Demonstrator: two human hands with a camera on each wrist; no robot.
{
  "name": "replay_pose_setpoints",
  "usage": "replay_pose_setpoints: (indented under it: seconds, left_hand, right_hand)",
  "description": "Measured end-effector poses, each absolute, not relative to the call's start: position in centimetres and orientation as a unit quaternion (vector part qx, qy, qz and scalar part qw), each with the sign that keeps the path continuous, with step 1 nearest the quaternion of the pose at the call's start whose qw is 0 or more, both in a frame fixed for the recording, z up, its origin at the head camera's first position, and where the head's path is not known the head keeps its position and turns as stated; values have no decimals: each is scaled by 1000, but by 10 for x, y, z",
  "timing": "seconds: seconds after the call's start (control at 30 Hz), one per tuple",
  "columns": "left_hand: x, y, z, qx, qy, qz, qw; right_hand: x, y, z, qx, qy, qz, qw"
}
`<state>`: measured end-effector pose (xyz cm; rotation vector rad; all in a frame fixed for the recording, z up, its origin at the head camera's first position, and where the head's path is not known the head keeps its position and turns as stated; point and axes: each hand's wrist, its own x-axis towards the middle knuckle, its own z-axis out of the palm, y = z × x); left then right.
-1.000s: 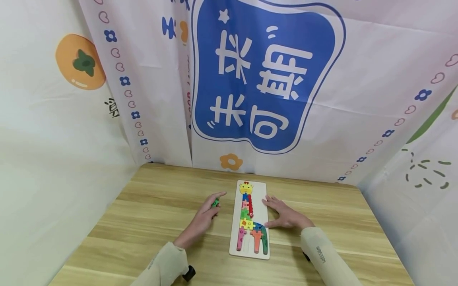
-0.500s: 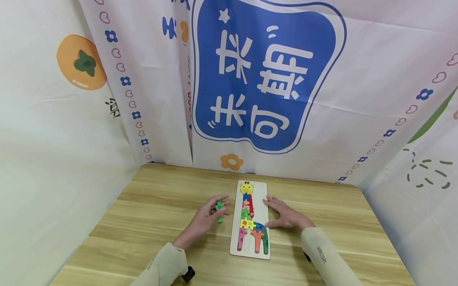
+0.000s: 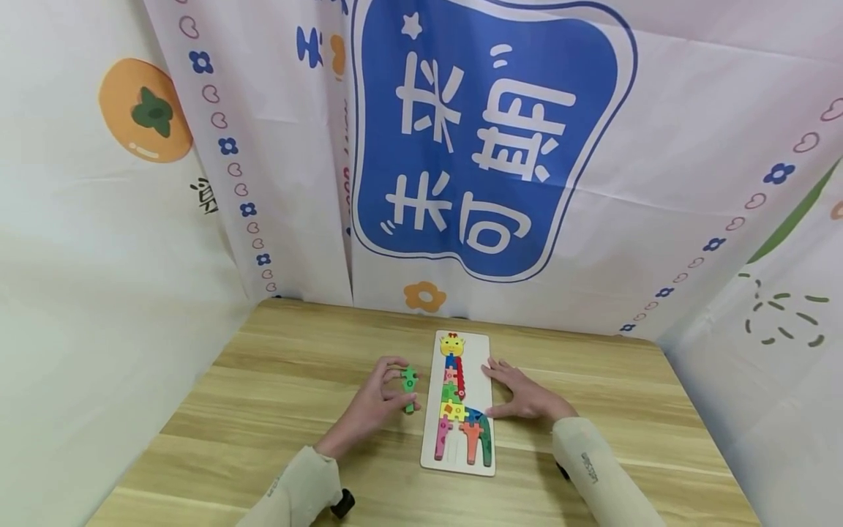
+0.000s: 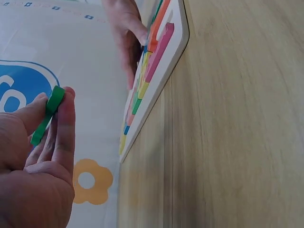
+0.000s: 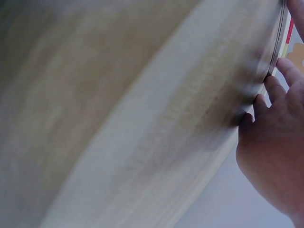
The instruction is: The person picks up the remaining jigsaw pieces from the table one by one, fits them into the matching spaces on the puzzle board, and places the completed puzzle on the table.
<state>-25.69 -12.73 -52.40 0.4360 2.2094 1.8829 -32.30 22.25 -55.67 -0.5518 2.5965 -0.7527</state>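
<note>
A white puzzle board (image 3: 476, 359) lies on the table, bearing a giraffe of coloured jigsaw pieces with a yellow head (image 3: 451, 345) at the far end. Between the pink leg (image 3: 442, 439) and the orange leg (image 3: 472, 443) shows a pale leg-shaped recess. Left of the board, my left hand (image 3: 372, 406) pinches a green puzzle piece (image 3: 409, 383) between thumb and fingers, raised off the table in the left wrist view. My right hand (image 3: 529, 397) rests against the board's right edge, its fingers spread; the right wrist view shows several fingertips along that edge.
The wooden table (image 3: 283, 373) spreads around the board. A white printed cloth (image 3: 303, 241) with a blue sign hangs behind it, and further cloth walls stand on the left and right.
My left hand has turned the green piece, which was mostly hidden in its fingers, so that it now shows upright, slightly nearer the board. The right hand and board stay put.
</note>
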Motion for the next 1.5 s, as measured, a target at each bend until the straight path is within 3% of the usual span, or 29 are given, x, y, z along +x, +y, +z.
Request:
replay_pose_setpoints:
  seconds: [0.57, 1.23, 1.5]
  left_hand:
    - [-257, -121, -529, 167, 773, 608, 74]
    - [-248, -75, -538, 209, 776, 570, 170]
    - [-249, -64, -537, 232, 794, 535, 173]
  right_hand:
    - [-322, 221, -557, -195, 925, -265, 189]
    - [-325, 221, -557, -199, 926, -255, 195]
    - [-324, 222, -556, -201, 927, -253, 190]
